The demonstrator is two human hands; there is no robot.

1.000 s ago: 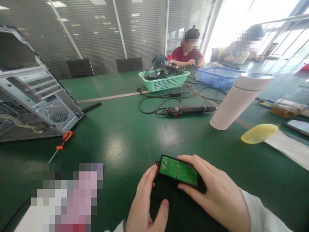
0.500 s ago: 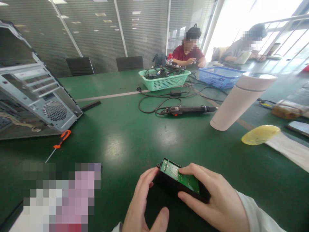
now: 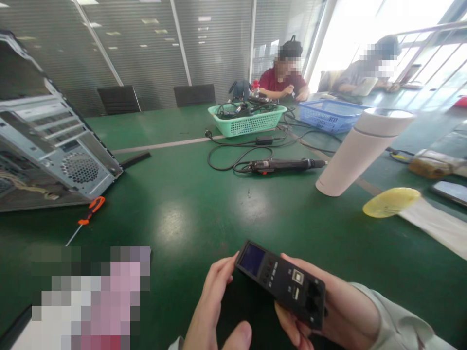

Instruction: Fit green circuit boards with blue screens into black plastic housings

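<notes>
A black electronic device (image 3: 280, 282) is tilted above the table with its front panel toward me. The panel has a small dark blue screen, a row of small buttons or holes, a square USB port and a flat USB port. My right hand (image 3: 328, 296) grips it from behind and below, its fingers partly hidden by the case. Beside the device's left end is my left hand (image 3: 215, 301), fingers stretched and thumb apart. Its fingertips are at the case edge; I cannot tell whether they touch.
An orange-handled screwdriver (image 3: 91, 212) lies by the metal computer case (image 3: 78, 165). Ahead are a corded electric screwdriver (image 3: 284, 166), a green basket (image 3: 248, 125) of cables and a blue basket (image 3: 324, 119). A white tumbler (image 3: 357, 155) and yellow tape roll (image 3: 392, 202) stand right. Two people sit beyond.
My right hand has turned the device over: the green circuit board side faced up before, and the panel with the screen shows now. My left hand has barely moved.
</notes>
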